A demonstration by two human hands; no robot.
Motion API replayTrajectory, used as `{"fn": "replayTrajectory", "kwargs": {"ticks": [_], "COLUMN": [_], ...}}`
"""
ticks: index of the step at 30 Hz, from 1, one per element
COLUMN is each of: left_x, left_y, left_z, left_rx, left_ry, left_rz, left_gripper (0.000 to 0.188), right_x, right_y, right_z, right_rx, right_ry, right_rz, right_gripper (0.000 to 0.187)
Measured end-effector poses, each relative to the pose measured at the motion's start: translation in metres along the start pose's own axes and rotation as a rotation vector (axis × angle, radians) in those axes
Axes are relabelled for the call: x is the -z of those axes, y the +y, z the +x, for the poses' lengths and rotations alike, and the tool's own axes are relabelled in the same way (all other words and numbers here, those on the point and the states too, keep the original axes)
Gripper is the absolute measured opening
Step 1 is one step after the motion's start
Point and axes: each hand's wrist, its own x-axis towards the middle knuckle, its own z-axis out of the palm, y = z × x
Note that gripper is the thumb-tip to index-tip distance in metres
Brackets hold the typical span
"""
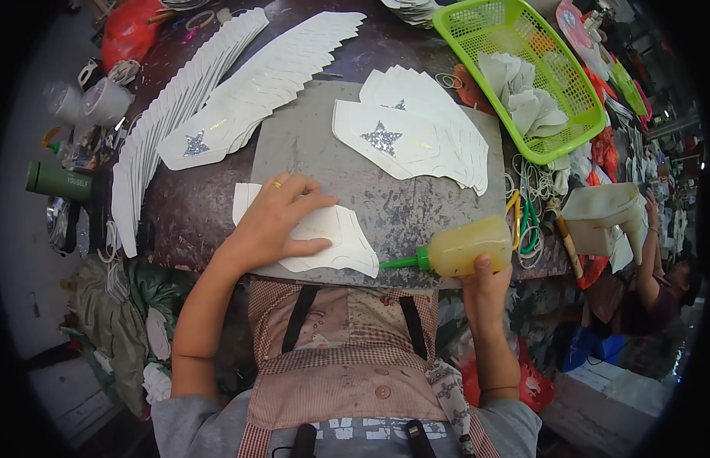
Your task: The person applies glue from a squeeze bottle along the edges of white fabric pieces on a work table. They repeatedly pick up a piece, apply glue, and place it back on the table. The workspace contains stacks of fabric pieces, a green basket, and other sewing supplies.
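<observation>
My left hand (282,217) lies over a white cut piece (343,237) on the grey board, fingers spread and pressing it down. A ring shows on one finger. In my right hand (486,286) is a yellowish squeeze bottle (469,246) with a green cap and thin green nozzle, tipped on its side. The nozzle's tip points left, at the right-hand corner of the white piece; whether it touches, I cannot tell. Beyond the hands, a fanned stack of white pieces with glittery silver stars (404,137) rests on the board.
Long overlapping rows of white pieces (263,84) spread across the far left of the dark table. A green plastic basket (444,23) with white pieces stands far right. Scissors with green handles (529,221) lie near the right edge. A co-worker (645,282) sits further right.
</observation>
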Motion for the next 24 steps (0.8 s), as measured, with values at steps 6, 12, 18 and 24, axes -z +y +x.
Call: {"fn": "replayTrajectory", "kwargs": {"ticks": [6,12,18,24], "left_x": [-0.002,0.0,0.024,0.102], "left_y": [-0.001,-0.001,0.01,-0.06], "left_z": [0.0,-0.002,-0.03,-0.026], "left_rx": [-0.011,-0.028,0.117,0.426], "left_ry": [0.01,0.027,0.303,0.672], "left_rz": [-0.003,-0.031,-0.108,-0.182], "left_gripper": [0.056,0.048,0.02,0.024], "right_x": [-0.001,0.006,0.037,0.037], "right_y": [0.001,0.004,0.0,0.014], "right_z": [0.001,-0.024,0.027,0.048], "right_rx": [0.001,-0.067,0.115,0.183], "right_ry": [-0.049,-0.104,0.05,0.066], "right_rz": [-0.081,0.015,0.493,0.632], "right_gripper": [0.062,0.06,0.061,0.064]}}
